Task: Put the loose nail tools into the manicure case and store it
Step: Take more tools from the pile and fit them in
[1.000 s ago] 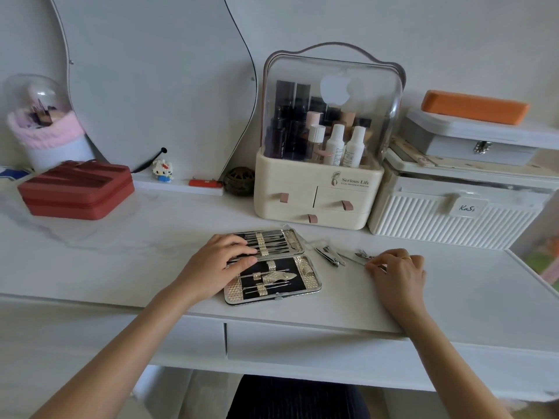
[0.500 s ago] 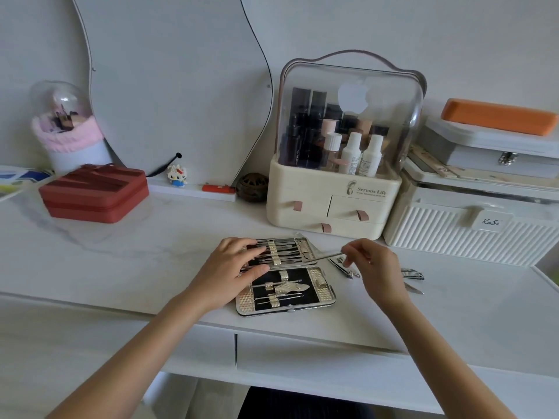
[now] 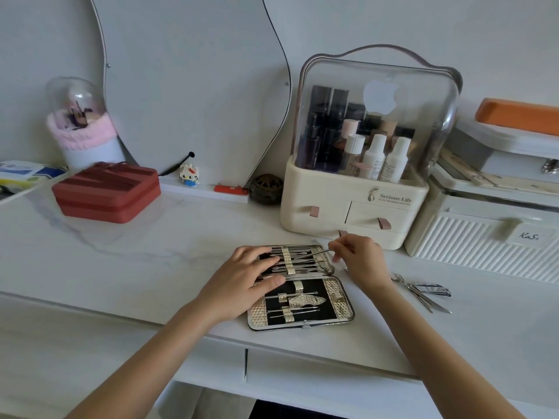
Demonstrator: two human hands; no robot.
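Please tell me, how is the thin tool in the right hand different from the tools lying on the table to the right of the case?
The thin tool is pinched by the right hand over the open manicure case; the loose tools lie untouched on the table. The thin tool is single and slender; the loose tools form a small crossed pile. All look like shiny metal.

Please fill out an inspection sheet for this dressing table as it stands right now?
Surface: white marbled table, drawer front below.
Job's things: manicure case lies open flat; thin tool held over its far half; loose tools lie right of it.
Clutter: red zip case, cosmetics organiser, ribbed white box, pink-trimmed jar.
Grippers: left hand rests on the case; right hand pinches the thin tool.
Cables: nothing seen.
Surroundings: curved mirror, white wall.
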